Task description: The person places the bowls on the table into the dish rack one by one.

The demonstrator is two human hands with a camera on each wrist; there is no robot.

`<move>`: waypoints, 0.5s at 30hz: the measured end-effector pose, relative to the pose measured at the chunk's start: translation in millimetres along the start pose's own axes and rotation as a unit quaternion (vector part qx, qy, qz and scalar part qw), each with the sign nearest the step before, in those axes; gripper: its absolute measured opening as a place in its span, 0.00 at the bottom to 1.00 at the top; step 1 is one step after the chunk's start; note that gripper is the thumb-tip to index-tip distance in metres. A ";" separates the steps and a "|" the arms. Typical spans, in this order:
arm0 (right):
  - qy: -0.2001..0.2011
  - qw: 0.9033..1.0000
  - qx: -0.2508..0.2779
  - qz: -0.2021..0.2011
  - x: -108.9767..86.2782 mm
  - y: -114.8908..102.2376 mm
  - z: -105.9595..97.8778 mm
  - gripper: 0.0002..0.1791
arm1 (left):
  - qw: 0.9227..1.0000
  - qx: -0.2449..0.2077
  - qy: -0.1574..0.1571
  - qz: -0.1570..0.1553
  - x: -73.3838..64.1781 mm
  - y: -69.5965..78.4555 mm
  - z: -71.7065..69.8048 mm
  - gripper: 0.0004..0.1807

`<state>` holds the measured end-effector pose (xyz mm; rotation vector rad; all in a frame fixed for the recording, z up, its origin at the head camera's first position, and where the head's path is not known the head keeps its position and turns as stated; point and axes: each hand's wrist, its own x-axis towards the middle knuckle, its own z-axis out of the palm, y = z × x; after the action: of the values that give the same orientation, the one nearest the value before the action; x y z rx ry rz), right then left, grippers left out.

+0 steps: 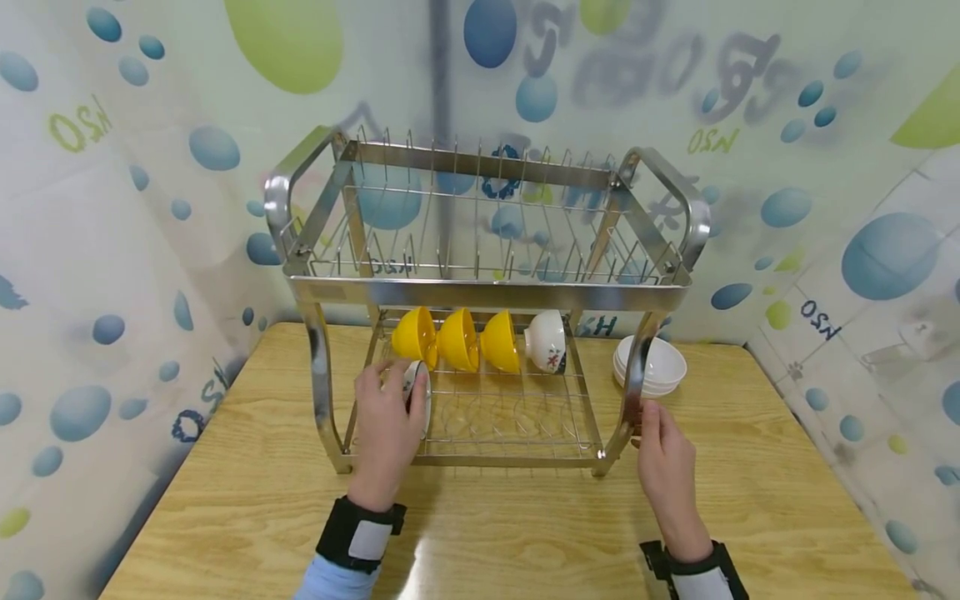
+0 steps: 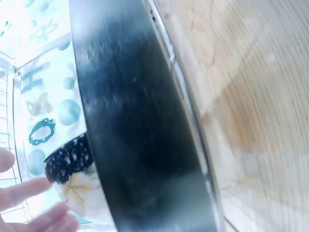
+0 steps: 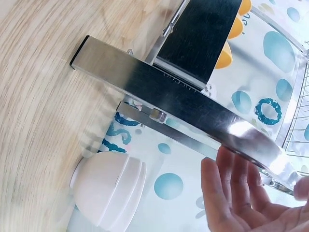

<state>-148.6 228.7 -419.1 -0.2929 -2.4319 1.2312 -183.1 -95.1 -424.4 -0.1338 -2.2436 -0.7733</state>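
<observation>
L hand (image 1: pixel 386 417) pinches white floral bowl (image 2: pixel 84 198), on edge at approx. 8 o'clock of dish rack's (image 1: pixel 487 293) lower tier; yellow bowls (image 1: pixel 456 340) at 11–12. R hand (image 1: pixel 666 458) has fingertips at front post (image 3: pixel 183 106), 4 o'clock; gripping or just touching, can't tell. Step, prob.: seating bowl betw. wires. Next calls for L fingers easing off w/o tipping it.

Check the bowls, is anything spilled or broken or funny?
I see nothing spilled or broken. The three yellow bowls rest tipped on their sides, but neatly in a row. The white bowl at that row's right end just differs in colour. The held bowl is partly hidden by the left hand.
</observation>
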 end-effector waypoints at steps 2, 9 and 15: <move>0.004 1.000 0.006 -0.002 1.1 1.1 -0.8 0.28 | 0.999 -0.014 0.019 0.032 0.0 1.0 1.6 0.15; 0.025 1.000 0.006 0.006 8.7 9.1 -2.5 0.29 | 0.997 -0.042 0.029 0.055 -2.1 -2.6 4.7 0.13; 0.052 0.998 0.003 0.032 19.1 20.1 -4.8 0.29 | 0.997 -0.043 0.040 0.046 -2.6 -8.2 6.1 0.14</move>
<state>-163.5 250.9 -427.9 -0.4250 -2.3458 1.2193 -187.7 -97.9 -433.5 -0.2413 -2.1143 -0.8107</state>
